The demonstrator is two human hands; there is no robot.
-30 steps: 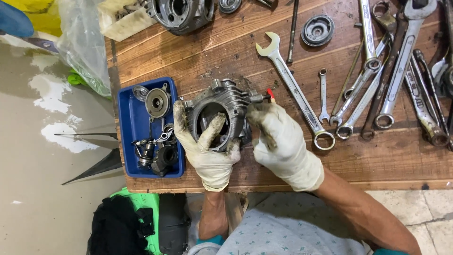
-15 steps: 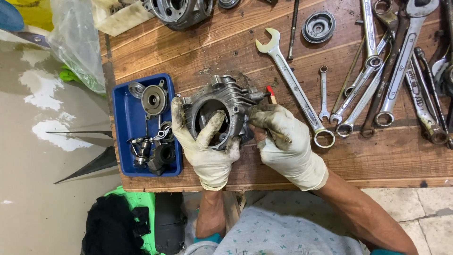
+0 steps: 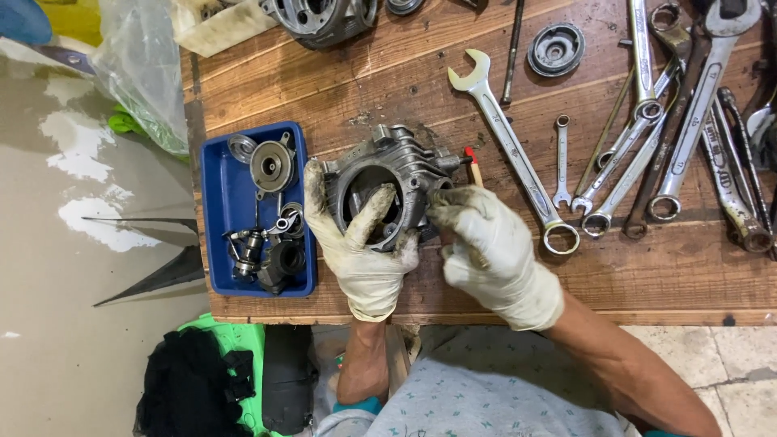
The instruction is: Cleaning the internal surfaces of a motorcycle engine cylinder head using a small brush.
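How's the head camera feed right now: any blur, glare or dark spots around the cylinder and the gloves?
Head view: sharp and evenly lit across the wooden bench; the engine cylinder, left hand and right hand show no motion blur; mild sheen on the wrenches; the cylinder bore is shadowed; the plastic bag at top left reflects light.

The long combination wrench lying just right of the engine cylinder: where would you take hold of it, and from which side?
Probably by the bare middle of its shank, coming straight down from above. The long combination wrench lies flat on the wooden bench, slanting from its open end at the far side to its ring end nearer the person. The right hand crowds the ring end, while the mid-shank has bare wood on both sides.
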